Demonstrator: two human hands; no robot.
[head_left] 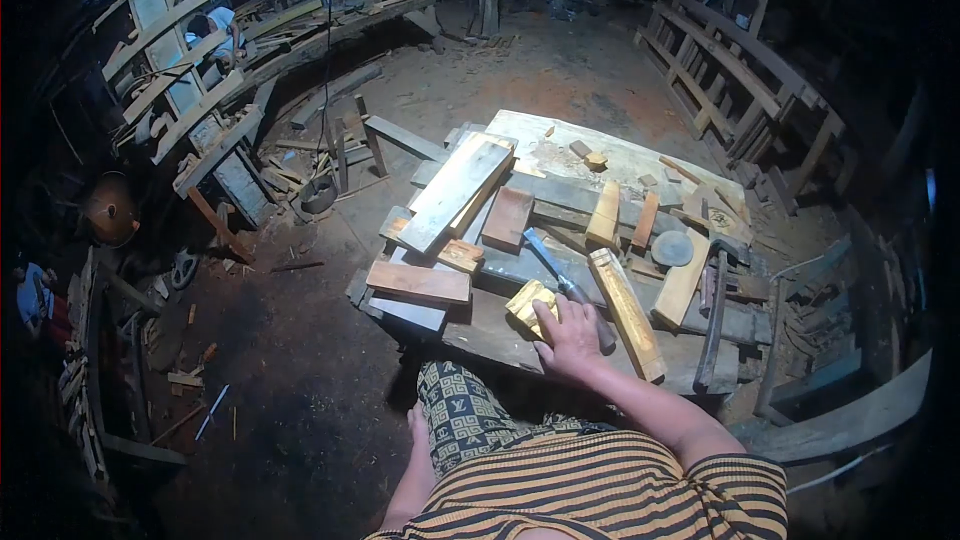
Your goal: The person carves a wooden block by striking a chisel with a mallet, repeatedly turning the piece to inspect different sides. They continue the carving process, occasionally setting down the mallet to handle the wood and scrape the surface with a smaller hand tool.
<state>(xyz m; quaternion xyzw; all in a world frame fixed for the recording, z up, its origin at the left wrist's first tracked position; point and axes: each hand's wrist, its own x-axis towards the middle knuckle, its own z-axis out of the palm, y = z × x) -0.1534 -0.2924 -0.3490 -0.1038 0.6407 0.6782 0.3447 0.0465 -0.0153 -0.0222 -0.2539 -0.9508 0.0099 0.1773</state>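
Observation:
My right hand (574,336) is at the near edge of the workbench (480,338), its fingers and thumb closed around the right end of a yellow carved wooden block (531,306). Right beside that hand lies a chisel (548,258), its blade pointing away from me and its dark handle partly behind my fingers. A long notched piece of wood (627,315) rests to the right of the hand. My left hand (416,427) hangs low beside my patterned trouser leg, away from the bench; its fingers are mostly hidden.
Planks (455,195), a reddish block (418,282), a round grey disc (672,248) and a hammer (714,315) lie on the bench. Wooden frames (720,60) stand back right. Another person (222,32) bends over at back left. Scraps litter the floor.

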